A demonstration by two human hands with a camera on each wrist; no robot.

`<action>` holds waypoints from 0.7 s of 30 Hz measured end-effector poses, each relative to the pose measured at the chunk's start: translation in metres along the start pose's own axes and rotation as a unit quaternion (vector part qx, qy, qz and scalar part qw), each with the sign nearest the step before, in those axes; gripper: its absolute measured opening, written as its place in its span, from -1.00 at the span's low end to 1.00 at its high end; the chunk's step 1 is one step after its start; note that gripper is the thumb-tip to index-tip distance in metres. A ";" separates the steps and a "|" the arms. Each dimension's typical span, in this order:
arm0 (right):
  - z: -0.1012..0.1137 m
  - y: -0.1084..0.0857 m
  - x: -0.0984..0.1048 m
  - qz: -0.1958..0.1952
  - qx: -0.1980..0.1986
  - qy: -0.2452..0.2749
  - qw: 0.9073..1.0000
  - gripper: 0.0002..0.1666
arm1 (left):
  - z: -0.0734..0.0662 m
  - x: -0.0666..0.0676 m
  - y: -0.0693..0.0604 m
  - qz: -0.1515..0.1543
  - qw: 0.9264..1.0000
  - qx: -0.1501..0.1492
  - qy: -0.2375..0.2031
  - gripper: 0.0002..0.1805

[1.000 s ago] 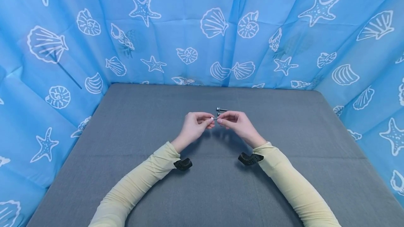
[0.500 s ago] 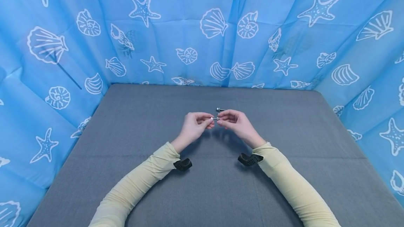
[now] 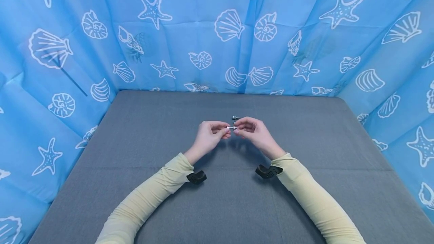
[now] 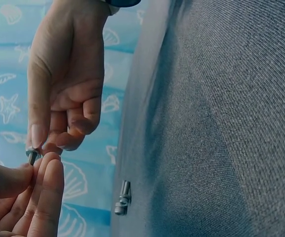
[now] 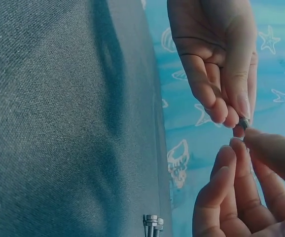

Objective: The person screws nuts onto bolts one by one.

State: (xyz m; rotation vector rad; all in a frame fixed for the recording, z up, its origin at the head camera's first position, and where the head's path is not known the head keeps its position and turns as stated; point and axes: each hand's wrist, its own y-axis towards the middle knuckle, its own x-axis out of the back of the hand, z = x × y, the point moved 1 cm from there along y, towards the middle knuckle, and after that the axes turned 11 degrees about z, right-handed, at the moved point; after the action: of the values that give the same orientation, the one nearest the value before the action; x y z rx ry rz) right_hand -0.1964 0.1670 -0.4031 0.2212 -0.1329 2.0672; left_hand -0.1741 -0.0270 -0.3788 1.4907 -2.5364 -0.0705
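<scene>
My left hand pinches a small metal bolt between thumb and fingertips, holding it sideways above the table. At the bolt's right end sits a wider metal piece that looks like a nut. The thumb and fingers of my right hand are around this nut, their tips close to those of the left hand. In the right wrist view, a bit of silver metal shows between the two thumbs. Most of the bolt is covered by fingers.
Behind the right fingers, a longer bolt lies on the grey cloth-covered table. Another bolt lies beside it, partly hidden in the head view. A blue curtain with shell prints stands around the table's back and sides.
The right fingers have spread slightly at the nut, with the index finger a little higher, and more of the metal shows between the hands. The left hand has stayed nearly still.
</scene>
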 end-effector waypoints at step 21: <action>0.001 0.000 -0.001 0.008 -0.014 -0.015 1.000 -0.65 | 0.032 0.002 0.012 -0.018 1.000 -0.009 -0.004 -0.81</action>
State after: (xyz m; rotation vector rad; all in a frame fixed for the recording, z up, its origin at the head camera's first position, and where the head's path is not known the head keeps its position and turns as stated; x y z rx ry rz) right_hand -0.1961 0.1660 -0.4020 0.2343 -0.1821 2.0763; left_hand -0.1913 -0.0254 -0.4079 1.5311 -2.5084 -0.1048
